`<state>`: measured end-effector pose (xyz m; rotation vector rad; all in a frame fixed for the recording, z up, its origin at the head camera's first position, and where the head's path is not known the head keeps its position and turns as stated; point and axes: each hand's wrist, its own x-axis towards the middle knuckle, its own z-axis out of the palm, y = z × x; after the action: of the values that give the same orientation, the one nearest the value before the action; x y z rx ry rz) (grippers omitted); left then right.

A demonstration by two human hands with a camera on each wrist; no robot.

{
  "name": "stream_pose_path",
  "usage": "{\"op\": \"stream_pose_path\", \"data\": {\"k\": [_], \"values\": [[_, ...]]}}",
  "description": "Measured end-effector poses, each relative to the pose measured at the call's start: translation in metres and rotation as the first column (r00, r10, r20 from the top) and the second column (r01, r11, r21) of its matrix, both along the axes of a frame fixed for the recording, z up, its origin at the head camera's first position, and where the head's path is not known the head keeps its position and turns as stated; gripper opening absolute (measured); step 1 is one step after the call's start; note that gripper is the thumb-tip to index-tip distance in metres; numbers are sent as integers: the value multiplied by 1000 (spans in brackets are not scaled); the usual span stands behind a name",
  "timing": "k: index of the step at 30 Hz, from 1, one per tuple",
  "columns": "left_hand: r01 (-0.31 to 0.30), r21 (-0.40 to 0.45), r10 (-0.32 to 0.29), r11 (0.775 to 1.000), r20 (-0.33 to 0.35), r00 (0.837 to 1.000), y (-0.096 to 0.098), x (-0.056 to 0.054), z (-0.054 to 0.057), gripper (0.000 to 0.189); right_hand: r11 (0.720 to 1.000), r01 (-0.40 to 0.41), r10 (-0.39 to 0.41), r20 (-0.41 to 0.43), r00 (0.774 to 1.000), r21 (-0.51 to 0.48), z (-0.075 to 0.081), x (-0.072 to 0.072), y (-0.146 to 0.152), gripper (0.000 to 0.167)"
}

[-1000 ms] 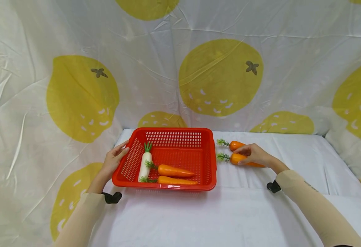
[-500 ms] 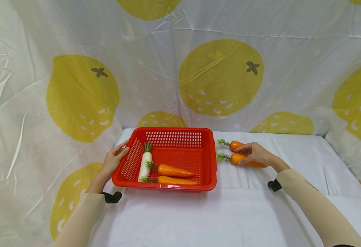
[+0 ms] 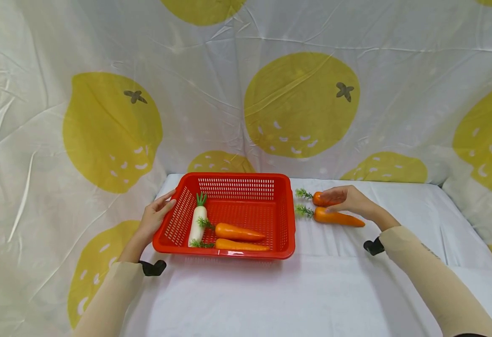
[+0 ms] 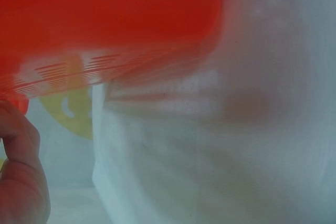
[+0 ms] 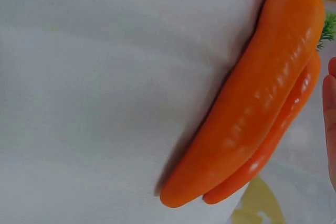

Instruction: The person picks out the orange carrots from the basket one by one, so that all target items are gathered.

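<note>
Behind the white-covered table hangs a wrinkled pale curtain printed with large yellow lemons.

Arms outstretched, left hand and right hand well apart

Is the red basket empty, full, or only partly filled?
Partly filled: the red basket holds a white radish and two carrots, while much of its bottom shows bare.

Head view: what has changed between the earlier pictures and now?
The right hand has shifted upward in the picture, uncovering more of the nearer loose carrot; whether it released anything is unclear. The left hand, red basket, white radish and that carrot stayed put.
</note>
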<state>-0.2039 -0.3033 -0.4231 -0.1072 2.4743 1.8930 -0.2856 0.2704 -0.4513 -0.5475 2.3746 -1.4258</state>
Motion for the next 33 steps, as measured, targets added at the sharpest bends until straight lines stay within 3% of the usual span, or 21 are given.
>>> {"op": "stream_pose_path", "data": {"k": [6,16,23,33], "values": [[3,0,-3,1000,-10,1000,-1,0,0,53,1000,14,-14,-21,1000,26,23,0,-5,59],[6,21,-6,1000,-17,1000,-3,-3,-3,54,994,-46,38,-82,996,-102,57,1,-18,51],[8,32,-7,999,-22,1000,-3,-4,-4,54,991,-72,61,-103,993,-112,73,2,-33,53],[-12,7,12,1000,-27,1000,-16,-18,-28,57,986,-51,40,-71,997,-157,96,9,-58,53]]}}
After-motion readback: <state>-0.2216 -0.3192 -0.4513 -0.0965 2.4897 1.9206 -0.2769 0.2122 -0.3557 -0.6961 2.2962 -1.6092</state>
